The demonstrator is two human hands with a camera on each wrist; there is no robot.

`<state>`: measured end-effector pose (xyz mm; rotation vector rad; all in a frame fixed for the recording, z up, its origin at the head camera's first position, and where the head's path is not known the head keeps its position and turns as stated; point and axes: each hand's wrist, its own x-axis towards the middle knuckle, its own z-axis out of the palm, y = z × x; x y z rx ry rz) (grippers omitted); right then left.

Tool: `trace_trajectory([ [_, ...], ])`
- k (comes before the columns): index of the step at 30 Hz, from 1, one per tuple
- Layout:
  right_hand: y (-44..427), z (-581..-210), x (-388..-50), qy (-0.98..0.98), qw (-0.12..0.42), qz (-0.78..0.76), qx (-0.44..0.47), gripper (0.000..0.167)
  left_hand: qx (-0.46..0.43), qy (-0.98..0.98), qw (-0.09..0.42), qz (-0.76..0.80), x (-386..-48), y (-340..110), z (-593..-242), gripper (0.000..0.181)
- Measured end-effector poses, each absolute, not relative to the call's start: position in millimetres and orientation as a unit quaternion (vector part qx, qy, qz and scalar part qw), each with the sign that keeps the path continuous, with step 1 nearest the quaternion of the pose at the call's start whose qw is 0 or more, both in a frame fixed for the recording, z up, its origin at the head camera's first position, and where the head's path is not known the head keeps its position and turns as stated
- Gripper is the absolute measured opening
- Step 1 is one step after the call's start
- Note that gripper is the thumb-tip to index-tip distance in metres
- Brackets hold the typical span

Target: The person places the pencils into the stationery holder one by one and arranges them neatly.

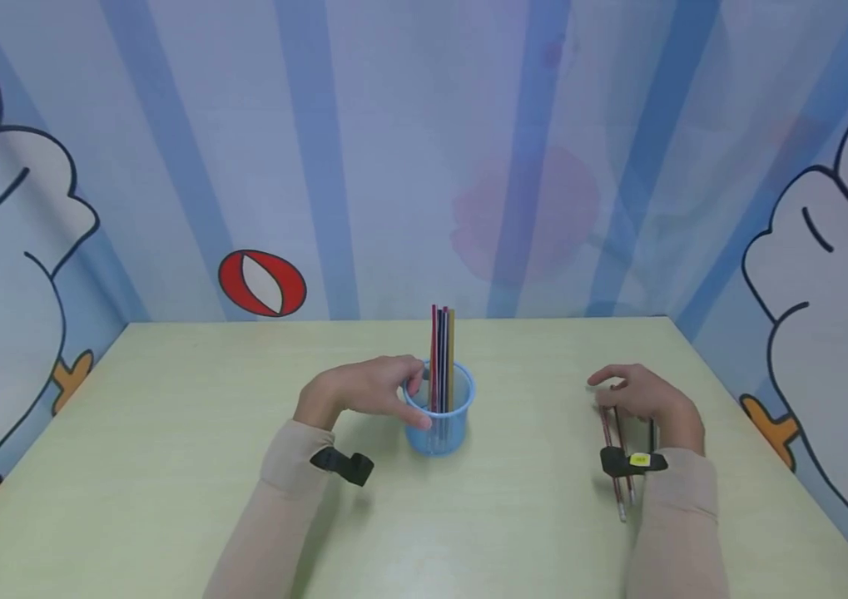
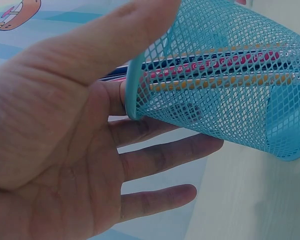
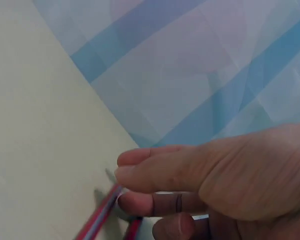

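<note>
At the middle of the table stands a light blue mesh pencil cup (image 1: 438, 437) with several pencils (image 1: 442, 358) upright in it. My left hand (image 1: 374, 385) holds its rim, thumb on one side and forefinger on the other. In the left wrist view the other fingers stretch beside the mesh (image 2: 240, 117). On the right, my right hand (image 1: 641, 395) pinches a red-striped pencil (image 3: 99, 214) near one end between thumb and finger. A second red-striped pencil (image 1: 630, 489) lies close beside it, white-tipped ends toward me. A dark pencil (image 1: 652, 434) is partly hidden by the wrist.
The pale yellow table (image 1: 169, 466) ends at a blue striped cloth backdrop (image 1: 409, 166) with cartoon figures at both sides. Each wrist wears a black strap-on camera (image 1: 344, 466). The cup stands well left of the loose pencils.
</note>
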<state>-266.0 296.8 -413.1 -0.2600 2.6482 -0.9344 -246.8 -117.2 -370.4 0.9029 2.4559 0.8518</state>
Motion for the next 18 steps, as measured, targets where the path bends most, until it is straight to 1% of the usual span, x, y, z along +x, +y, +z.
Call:
trace_trajectory([
  [4,289.0,-415.5,-267.3,0.932,0.158,-0.319,-0.073,0.033,0.317,0.878,0.195,0.302,-246.1,-116.7,-368.0,0.042],
  [9,266.6,-416.3,-271.5,0.947,0.143,-0.282,-0.064,0.022,0.31,0.88,0.197,0.301,-246.0,-117.1,-369.1,0.042],
  [13,245.0,-413.8,-274.4,0.952,0.146,-0.256,-0.084,0.017,0.317,0.878,0.193,0.304,-247.7,-117.7,-371.1,0.041],
  [18,222.5,-413.0,-277.4,0.948,0.17,-0.242,-0.119,0.015,0.343,0.866,0.176,0.32,-253.1,-119.1,-375.5,0.042],
])
